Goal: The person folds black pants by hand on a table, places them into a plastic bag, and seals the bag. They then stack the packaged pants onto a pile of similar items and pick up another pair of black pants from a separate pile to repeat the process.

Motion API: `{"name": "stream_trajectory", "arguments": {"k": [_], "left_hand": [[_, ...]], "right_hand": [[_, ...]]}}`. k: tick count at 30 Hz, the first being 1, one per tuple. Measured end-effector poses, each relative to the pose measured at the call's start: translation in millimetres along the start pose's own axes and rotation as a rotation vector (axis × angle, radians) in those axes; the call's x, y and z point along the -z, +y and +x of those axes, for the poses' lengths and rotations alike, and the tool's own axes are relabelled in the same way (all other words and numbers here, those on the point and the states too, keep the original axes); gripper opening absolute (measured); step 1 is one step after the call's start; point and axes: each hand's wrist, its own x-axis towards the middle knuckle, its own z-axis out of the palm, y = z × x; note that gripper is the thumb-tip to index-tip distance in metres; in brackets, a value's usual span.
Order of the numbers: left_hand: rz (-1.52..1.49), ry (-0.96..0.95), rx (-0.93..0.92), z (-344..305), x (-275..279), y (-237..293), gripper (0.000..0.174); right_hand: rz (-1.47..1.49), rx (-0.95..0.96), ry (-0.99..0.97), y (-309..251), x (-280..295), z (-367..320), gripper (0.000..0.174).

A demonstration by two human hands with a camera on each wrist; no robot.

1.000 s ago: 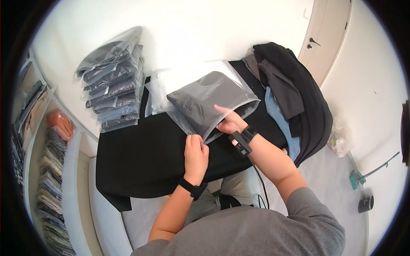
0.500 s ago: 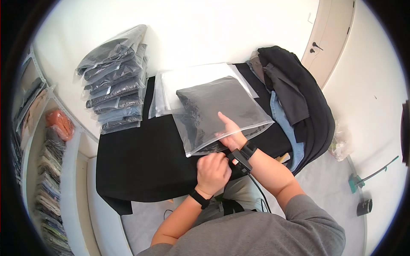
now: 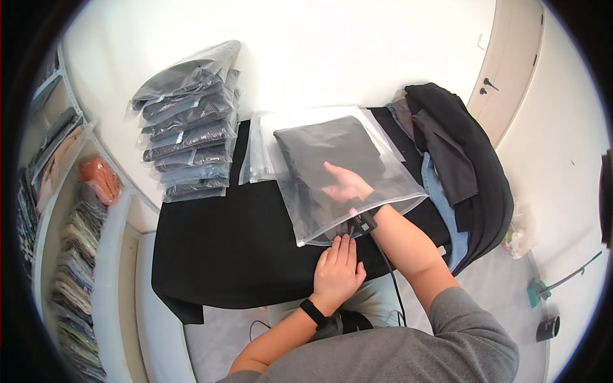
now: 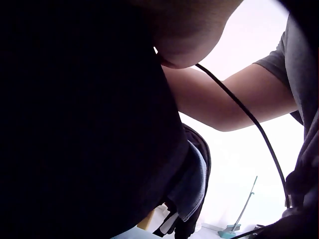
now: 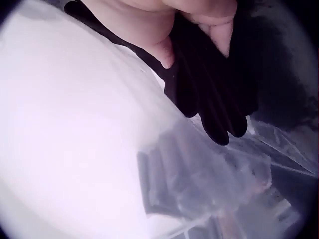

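Note:
A clear zip bag lies on the black-covered table, its mouth towards the person, with a folded dark garment inside. The right hand is inside the bag at the garment's near edge; in the right wrist view that hand grips the layers of the dark garment between thumb and fingers. The left hand is palm down, fingers straight, its fingertips touching the near side of the bag mouth. Plastic partly covers the right hand in the head view.
A stack of bagged clothes stands at the table's back left. White sheets and clear bags lie under the bag's far side. Dark clothes and blue denim drape over the right edge. A black cable hangs from the right wrist.
The right hand has gone deeper into the bag, and its wrist is now inside the mouth. The left hand has let go of the bag's left corner and moved right along the mouth, fingers straightened.

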Motion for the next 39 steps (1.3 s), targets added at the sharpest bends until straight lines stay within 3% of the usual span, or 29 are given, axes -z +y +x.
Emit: {"name": "stream_trajectory", "arguments": {"k": [4, 6, 10, 12, 16, 19, 22, 24, 26, 28, 30, 32, 34, 37, 38, 39], "left_hand": [[-0.005, -0.005, -0.007, 1, 1, 0, 0.049], [0.003, -0.022, -0.008, 2, 2, 0, 0.049], [0.008, -0.036, -0.006, 1, 2, 0, 0.048], [0.013, -0.038, -0.016, 2, 2, -1, 0.048], [0.019, -0.055, -0.015, 3, 2, 1, 0.048], [0.023, -0.054, -0.016, 2, 2, 2, 0.048], [0.018, -0.058, -0.021, 2, 3, 1, 0.049], [0.01, -0.071, -0.017, 3, 6, 1, 0.049], [-0.02, -0.099, -0.009, 4, 11, 0, 0.049], [-0.097, -0.194, 0.032, -1, 19, -2, 0.045], [-0.421, -0.208, -0.087, 7, 42, -20, 0.033], [-0.85, -0.39, 0.135, 7, 90, -43, 0.015], [-0.668, -0.189, 0.098, 40, 124, -69, 0.01], [-0.704, -0.273, 0.689, 107, 144, -112, 0.033], [-0.787, -0.28, 0.829, 125, 135, -130, 0.048], [-0.783, -0.28, 0.811, 139, 124, -148, 0.048]], "right_hand": [[0.021, 0.004, 0.085, -11, -17, 14, 0.062], [-0.096, 0.147, 0.215, -11, -38, -1, 0.068], [-0.004, 0.103, 0.096, -16, -17, 36, 0.069], [0.113, 0.1, -0.061, -15, -14, 38, 0.07], [-0.053, 0.153, 0.057, -16, -29, 23, 0.069], [0.047, 0.242, -0.104, -5, -37, 3, 0.067], [-0.058, 0.123, 0.07, 2, -33, -17, 0.061], [-0.398, 0.106, -0.237, 18, -24, -60, 0.059], [-0.754, 0.068, -0.412, 25, -19, -116, 0.05], [-1.252, 0.228, -0.701, 12, -17, -175, 0.037], [-1.258, 0.009, -0.713, -24, -23, -226, 0.03], [-1.209, 0.163, -0.527, -62, -13, -251, 0.027], [-1.225, 0.313, -0.321, -109, -2, -243, 0.022], [-1.22, 0.494, 0.066, -153, 11, -187, 0.025], [-1.272, 0.547, 0.141, -166, 28, -155, 0.029], [-1.276, 0.471, 0.198, -177, 47, -122, 0.038]]}}
